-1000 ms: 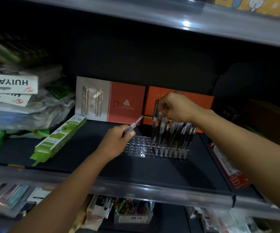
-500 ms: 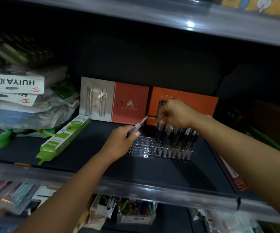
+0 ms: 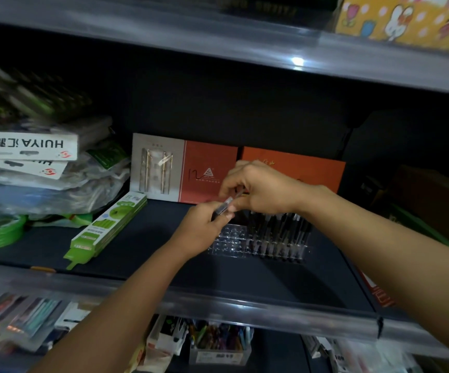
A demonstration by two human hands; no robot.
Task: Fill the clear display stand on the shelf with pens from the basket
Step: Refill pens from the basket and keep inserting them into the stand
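The clear display stand, its right rows filled with dark pens, sits mid-shelf near the back edge; above it my left hand and right hand both pinch one pen.

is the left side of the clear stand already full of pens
No, the left part of the clear display stand shows only empty holes, while the pens stand in its right part.

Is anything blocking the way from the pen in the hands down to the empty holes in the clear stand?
Nothing visible does. The pen is held by both the left hand and right hand just above the clear stand. Its left holes are open; standing pens fill only its right part.
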